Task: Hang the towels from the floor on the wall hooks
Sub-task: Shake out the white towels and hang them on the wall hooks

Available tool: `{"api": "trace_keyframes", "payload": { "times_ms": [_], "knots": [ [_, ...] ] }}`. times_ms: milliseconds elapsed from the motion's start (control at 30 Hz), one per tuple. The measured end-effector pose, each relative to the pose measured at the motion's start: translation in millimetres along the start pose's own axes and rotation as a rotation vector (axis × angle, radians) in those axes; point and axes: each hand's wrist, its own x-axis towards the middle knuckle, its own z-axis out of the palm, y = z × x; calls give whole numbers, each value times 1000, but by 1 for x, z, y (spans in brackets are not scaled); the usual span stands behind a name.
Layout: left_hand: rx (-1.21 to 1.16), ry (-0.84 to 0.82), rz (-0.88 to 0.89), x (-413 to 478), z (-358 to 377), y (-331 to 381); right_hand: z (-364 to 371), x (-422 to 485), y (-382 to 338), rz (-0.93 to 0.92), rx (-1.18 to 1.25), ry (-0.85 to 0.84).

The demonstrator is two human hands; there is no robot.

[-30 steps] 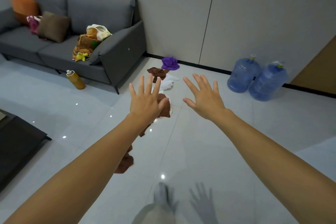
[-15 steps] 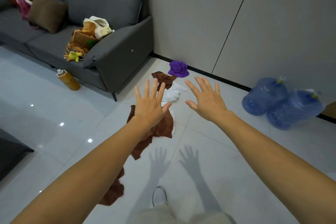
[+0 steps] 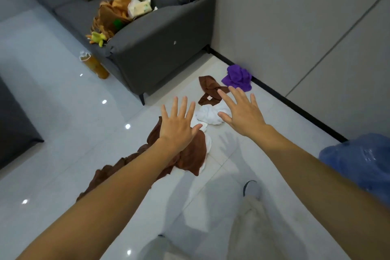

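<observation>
Both arms stretched forward, palms down. Left hand (image 3: 178, 126) flat with fingers spread, holding nothing. Right hand (image 3: 242, 114) same, fingers splayed, empty.

The left hand (image 3: 178, 124) and the right hand (image 3: 242, 114) are being held out flat, fingers spread, above a pale tiled floor (image 3: 63, 122) where crumpled towels are lying: a large brown towel (image 3: 190, 158) is being partly hidden by the left hand and forearm, a white towel (image 3: 209, 115) is showing between the hands, a small brown towel (image 3: 210, 88) just beyond it, and a purple towel (image 3: 237, 78) near the wall. A grey sofa (image 3: 156, 48) is standing at the left, an orange bottle (image 3: 95, 65) beside it
</observation>
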Motion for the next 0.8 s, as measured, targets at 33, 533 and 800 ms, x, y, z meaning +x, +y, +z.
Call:
{"api": "trace_keyframes", "payload": {
  "times_ms": [33,533,800],
  "knots": [
    [-7,-20,-29,18,10,10,13,19,16,-27,-5,-27],
    [-87,-147,-119,235,313,68,365,218,96,-204,60,-96],
    [1,-146,-70,336,490,87,554,289,132,-152,-24,-99]
  ]
}}
